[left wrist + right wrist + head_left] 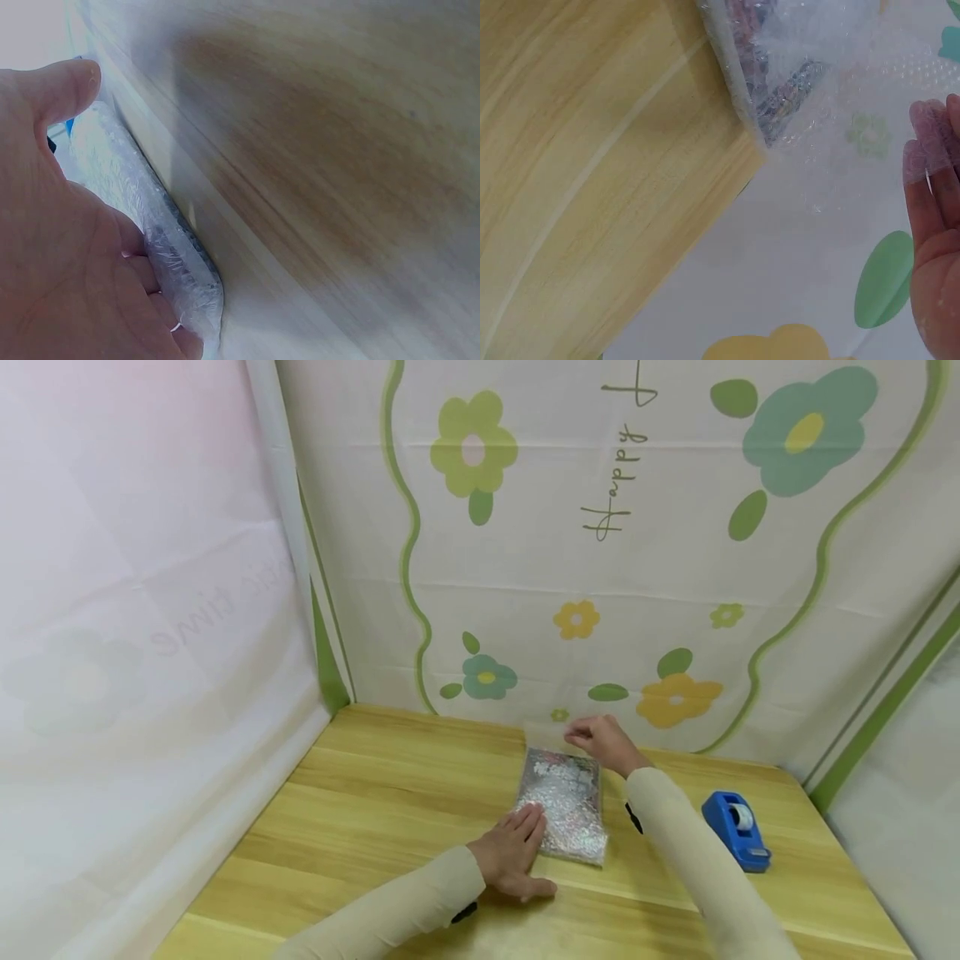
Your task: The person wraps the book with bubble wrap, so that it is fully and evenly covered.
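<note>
A flat rectangular package in clear bubble wrap (566,810) lies on the wooden table, its contents blurred by the shiny plastic. My left hand (513,853) rests on its left side with fingers extended and thumb spread toward the table. In the left wrist view, the fingers of that hand (75,247) lie against the wrapped edge (180,255). At the far end, my right hand (603,743) pinches a loose flap of bubble wrap (546,737) raised off the package. Through the see-through flap (832,150), the fingertips of the right hand (937,195) show in the right wrist view.
A blue tape dispenser (737,831) with a roll of tape stands on the table (375,793), right of my right forearm. Flower-printed white cloth (517,560) hangs right behind the table's far edge. Another white cloth (150,693) closes off the left side.
</note>
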`<state>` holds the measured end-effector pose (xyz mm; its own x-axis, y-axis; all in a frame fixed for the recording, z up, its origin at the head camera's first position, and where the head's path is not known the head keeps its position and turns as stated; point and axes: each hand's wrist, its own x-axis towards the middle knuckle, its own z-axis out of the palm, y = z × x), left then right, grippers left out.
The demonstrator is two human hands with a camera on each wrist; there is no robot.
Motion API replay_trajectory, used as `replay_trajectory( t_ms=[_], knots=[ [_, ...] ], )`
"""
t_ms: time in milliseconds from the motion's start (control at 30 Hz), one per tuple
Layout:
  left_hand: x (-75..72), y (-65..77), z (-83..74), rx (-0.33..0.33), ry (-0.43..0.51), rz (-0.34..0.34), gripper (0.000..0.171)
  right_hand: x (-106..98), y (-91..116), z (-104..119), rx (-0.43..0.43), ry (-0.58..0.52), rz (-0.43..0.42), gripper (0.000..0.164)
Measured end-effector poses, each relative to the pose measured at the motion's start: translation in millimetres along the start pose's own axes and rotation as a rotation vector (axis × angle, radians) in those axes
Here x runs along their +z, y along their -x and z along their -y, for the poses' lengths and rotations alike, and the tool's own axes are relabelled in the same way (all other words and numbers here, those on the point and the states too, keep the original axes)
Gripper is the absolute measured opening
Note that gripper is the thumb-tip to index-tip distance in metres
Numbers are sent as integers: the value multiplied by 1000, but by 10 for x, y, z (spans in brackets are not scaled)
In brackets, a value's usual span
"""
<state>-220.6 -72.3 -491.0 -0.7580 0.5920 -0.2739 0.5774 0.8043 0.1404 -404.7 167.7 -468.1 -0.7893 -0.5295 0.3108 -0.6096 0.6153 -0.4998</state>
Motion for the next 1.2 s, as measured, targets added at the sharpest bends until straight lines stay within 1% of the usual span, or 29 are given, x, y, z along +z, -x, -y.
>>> replay_trajectory(
  t_ms=[133, 367, 600, 867, 1200],
  knots=[
    [-26, 11, -1, 0, 4, -4, 102, 12, 54, 53, -26, 31, 13, 15],
    [-53, 24, -15, 2, 11, -3, 102, 50, 172, 64, -76, 65, 33, 14],
    [-51, 18, -9, -2, 16, 2, 102, 141, 287, 74, -137, 125, 10, 15],
    [-36, 17, 1, -3, 11, 3, 102, 235, 392, 83, -268, 214, -1, 17],
    [-19, 5, -4, -9, 1, 1, 102, 259, 494, 107, -354, 244, 32, 18]
  ],
)
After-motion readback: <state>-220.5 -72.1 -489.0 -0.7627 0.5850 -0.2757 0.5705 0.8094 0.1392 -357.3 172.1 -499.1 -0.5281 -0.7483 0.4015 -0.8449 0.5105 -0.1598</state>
